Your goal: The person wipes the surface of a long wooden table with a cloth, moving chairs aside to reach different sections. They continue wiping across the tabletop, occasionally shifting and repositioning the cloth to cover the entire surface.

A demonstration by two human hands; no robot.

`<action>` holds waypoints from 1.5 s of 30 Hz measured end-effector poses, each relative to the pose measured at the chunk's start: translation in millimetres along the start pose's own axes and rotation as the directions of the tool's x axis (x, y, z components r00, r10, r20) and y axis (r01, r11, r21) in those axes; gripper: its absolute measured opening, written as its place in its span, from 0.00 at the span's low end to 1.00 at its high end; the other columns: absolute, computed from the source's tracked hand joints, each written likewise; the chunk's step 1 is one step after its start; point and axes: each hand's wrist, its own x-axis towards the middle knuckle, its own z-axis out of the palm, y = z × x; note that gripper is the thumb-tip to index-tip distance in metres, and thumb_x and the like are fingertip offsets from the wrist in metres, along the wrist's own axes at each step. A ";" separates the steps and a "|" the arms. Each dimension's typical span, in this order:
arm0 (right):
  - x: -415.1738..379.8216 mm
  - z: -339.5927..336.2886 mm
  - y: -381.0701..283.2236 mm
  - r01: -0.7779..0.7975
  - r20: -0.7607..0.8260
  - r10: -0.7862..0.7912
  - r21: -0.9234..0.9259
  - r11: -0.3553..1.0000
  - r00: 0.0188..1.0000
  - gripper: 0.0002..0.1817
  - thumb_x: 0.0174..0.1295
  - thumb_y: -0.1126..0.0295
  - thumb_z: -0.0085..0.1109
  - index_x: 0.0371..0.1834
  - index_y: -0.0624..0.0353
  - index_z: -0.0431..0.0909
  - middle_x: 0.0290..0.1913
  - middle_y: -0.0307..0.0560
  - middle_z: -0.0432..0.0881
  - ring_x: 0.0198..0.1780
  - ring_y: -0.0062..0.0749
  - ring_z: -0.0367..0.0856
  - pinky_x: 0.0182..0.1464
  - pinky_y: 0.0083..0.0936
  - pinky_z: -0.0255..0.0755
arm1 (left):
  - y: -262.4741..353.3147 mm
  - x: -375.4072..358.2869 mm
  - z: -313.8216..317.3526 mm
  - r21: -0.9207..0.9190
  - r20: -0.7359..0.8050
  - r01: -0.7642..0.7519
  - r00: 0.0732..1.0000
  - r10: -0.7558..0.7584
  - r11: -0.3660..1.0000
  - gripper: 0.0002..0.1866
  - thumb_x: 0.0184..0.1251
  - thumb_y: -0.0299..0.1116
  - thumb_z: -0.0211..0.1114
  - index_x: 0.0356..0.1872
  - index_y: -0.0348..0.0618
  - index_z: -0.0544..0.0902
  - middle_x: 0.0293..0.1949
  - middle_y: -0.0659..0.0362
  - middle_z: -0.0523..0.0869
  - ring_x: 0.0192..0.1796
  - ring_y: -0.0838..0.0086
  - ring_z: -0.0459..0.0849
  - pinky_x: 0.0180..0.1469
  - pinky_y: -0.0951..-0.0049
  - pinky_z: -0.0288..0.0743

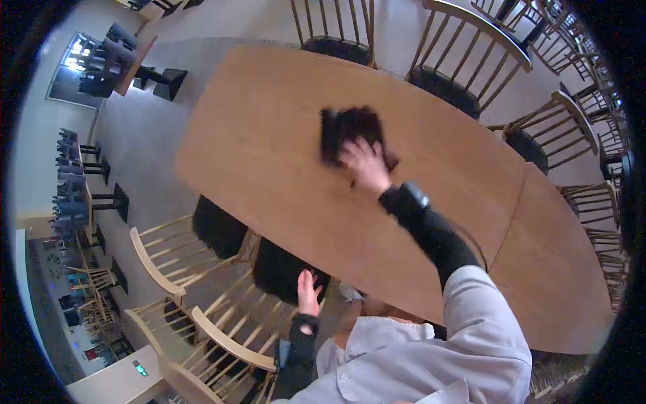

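Note:
A dark, crumpled cloth [350, 124] lies on the brown wooden table [269, 101], somewhat blurred. My right hand [365, 163] rests on its near side with the fingers spread, pressing it against the tabletop. Below the table's near edge, my left hand [308, 293] is raised in front of a dark chair seat [272, 269], its fingers extended and nothing held in it.
Spindle-back chairs line the far side [464, 50] and the near left [229, 337] of the table. At the bottom left, a phone-like device [140, 368] lies on a white surface [111, 384]. Further tables with stacked chairs [70, 175] stand along the left.

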 end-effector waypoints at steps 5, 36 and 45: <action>-137.0 0.7 -145.3 0.290 0.187 -0.339 0.246 0.925 0.922 0.29 0.54 0.69 0.61 0.64 0.44 0.77 0.78 0.41 0.58 0.81 0.51 0.47 0.73 0.60 0.54 | 39.5 22.2 -0.9 -0.435 0.305 0.275 0.941 -0.148 0.858 0.36 0.72 0.69 0.44 0.66 0.52 0.71 0.61 0.56 0.77 0.65 0.60 0.72 0.67 0.42 0.61; -24.0 -67.2 216.7 -0.577 -0.247 0.538 -0.124 0.807 0.806 0.30 0.66 0.58 0.55 0.73 0.30 0.65 0.80 0.36 0.56 0.80 0.43 0.51 0.74 0.66 0.44 | 31.6 44.7 48.1 -0.448 0.403 0.246 0.914 -0.051 0.860 0.34 0.78 0.59 0.47 0.71 0.42 0.66 0.71 0.56 0.71 0.71 0.61 0.68 0.73 0.55 0.59; -168.1 -9.8 -4.4 -0.169 0.066 0.179 -0.141 0.975 0.982 0.37 0.54 0.55 0.63 0.73 0.33 0.68 0.69 0.44 0.72 0.69 0.53 0.66 0.72 0.74 0.42 | 14.9 73.9 44.7 -0.386 0.359 0.175 0.933 -0.027 0.906 0.35 0.75 0.60 0.51 0.71 0.43 0.67 0.69 0.55 0.72 0.71 0.58 0.68 0.74 0.51 0.58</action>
